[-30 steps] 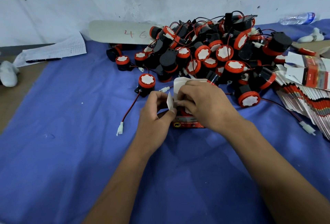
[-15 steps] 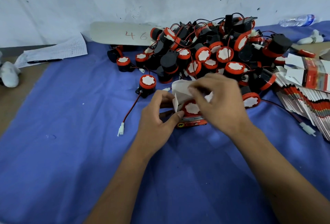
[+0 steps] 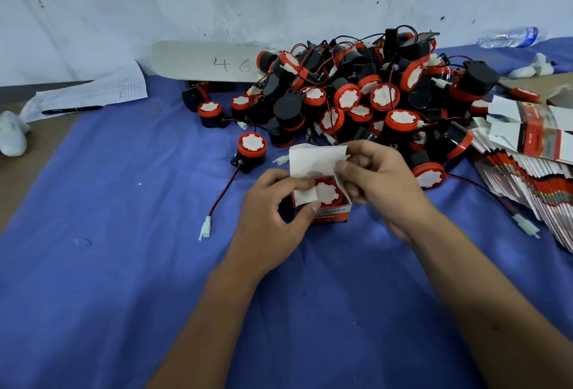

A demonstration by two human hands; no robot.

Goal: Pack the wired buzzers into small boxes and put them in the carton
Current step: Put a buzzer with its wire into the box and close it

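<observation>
holding the small box (image 3: pixel 322 202) upright on the blue cloth (image 3: pixel 124 249), we had our left hand (image 3: pixel 273 211) curled round its left side, thumb pressing down a side flap, probably so the box would not tip while we closed it; our right hand (image 3: pixel 378 177) pinched the tall white lid flap (image 3: pixel 316 157) between thumb and fingers, lifted clear of the opening so the buzzer (image 3: pixel 327 191) inside stayed visible, red rim up and seated in the box; the pile of loose buzzers (image 3: pixel 372 97) lay just behind, within easy reach, and flat unfolded boxes (image 3: pixel 533 177) were fanned out to our right; no carton could be picked out with certainty
</observation>
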